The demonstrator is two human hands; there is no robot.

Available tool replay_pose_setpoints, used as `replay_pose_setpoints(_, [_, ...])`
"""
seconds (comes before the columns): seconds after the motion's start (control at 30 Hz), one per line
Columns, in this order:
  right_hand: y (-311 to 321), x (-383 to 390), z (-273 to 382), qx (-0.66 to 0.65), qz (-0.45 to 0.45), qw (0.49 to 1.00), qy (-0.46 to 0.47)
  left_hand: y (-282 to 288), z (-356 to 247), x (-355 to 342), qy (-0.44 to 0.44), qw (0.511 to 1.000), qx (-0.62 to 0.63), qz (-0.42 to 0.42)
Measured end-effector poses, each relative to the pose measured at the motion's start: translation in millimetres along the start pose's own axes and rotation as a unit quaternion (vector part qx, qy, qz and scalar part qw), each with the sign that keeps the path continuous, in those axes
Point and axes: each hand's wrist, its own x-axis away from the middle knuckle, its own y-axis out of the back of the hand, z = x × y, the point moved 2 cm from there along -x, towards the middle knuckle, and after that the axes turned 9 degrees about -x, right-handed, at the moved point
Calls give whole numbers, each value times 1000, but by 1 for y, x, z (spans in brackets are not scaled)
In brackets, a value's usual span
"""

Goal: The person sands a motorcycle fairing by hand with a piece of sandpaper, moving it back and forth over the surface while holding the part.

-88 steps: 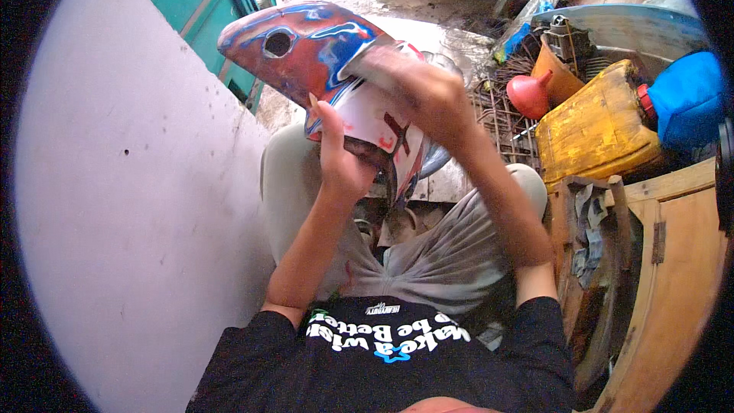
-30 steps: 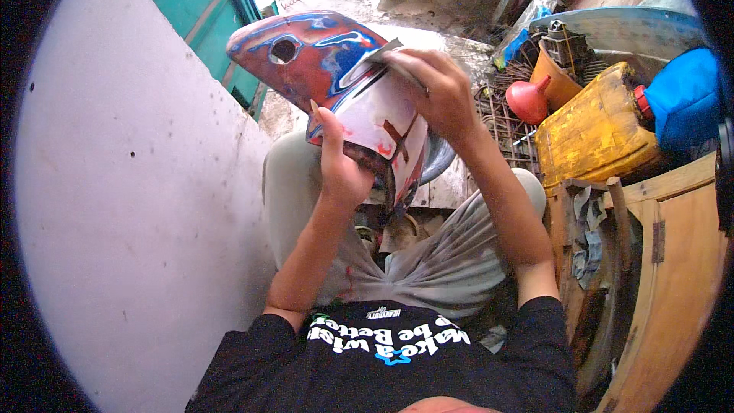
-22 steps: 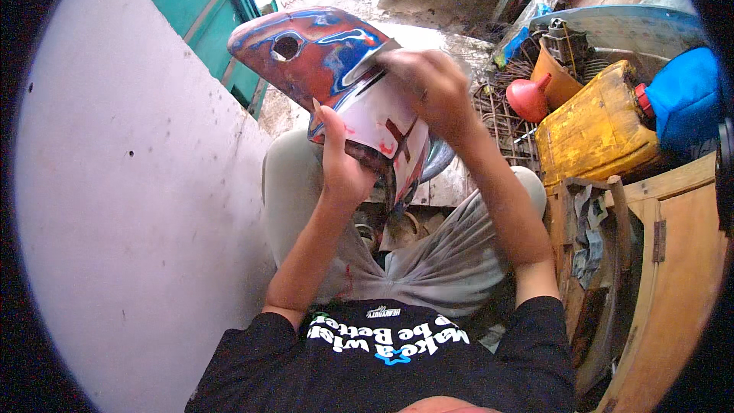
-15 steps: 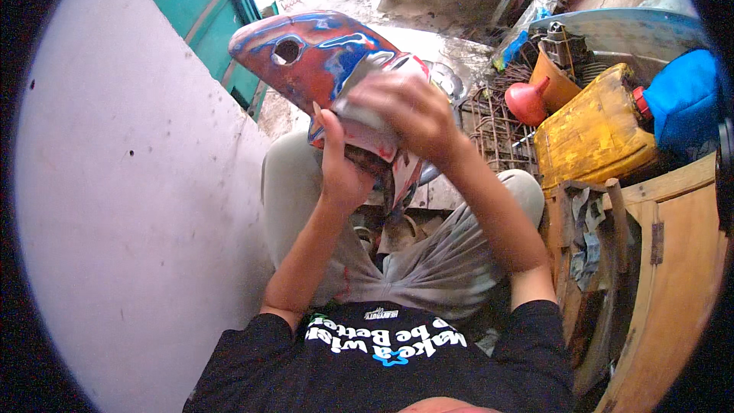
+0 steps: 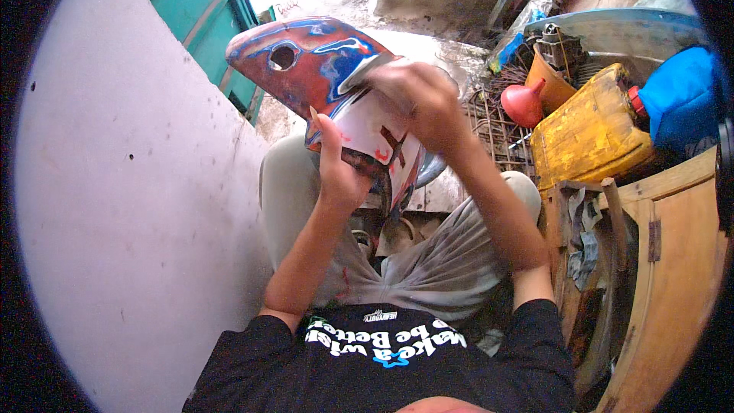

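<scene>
Fingers: left hand (image 5: 340, 172) grips the panel (image 5: 321, 69) from below; right hand (image 5: 424, 99) presses a grey pad (image 5: 359, 73) on it.
Nearby: yellow can (image 5: 589, 134) at 3 o'clock.

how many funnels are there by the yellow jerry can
2: a red funnel left of the yellow jerry can, an orange funnel behind it. Clutter may hide more.
</scene>
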Motion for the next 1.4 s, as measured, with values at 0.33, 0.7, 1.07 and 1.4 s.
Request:
replay_pose_setpoints(0.33, [-8,-3,18,15,40,996,80,16,3,-4,-22,985,114,128])
replay_pose_setpoints(0.7, [-3,-9,28,-67,-9,995,71,4,5,4,12,993,-84,-86])
replay_pose_setpoints(1.07, [9,9,-22,24,16,998,-61,-3,3,2,0,999,29,20])
replay_pose_setpoints(1.4, [18,2,-34,4,22,993,-119,-6,1,3,21,998,-60,-8])
